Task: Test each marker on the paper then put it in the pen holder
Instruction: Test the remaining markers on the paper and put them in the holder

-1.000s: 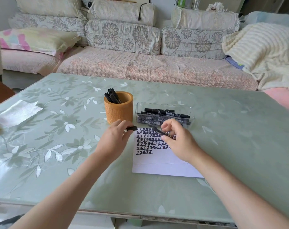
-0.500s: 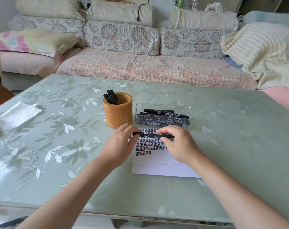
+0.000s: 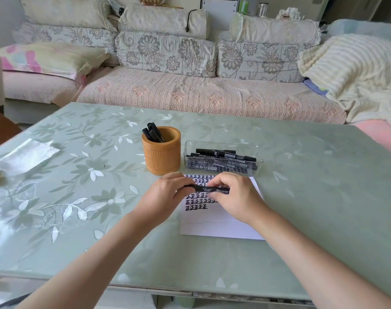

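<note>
Both hands hold one black marker with white print [image 3: 209, 188] level above the white paper sheet [image 3: 217, 221]. Left hand [image 3: 165, 197] pinches its left end, fingers curled round it; right hand [image 3: 233, 195] grips the right part between thumb and curled fingers. Paper lies flat on the pale green floral glass tabletop [image 3: 78, 197], rows of black test marks on its far half. Round orange pen holder [image 3: 161, 152] stands just beyond the paper, three black markers [image 3: 153, 134] leaning inside. Clear plastic box [image 3: 222, 159] of black markers sits right beside the holder. Floral sofa [image 3: 167, 63] behind.
</note>
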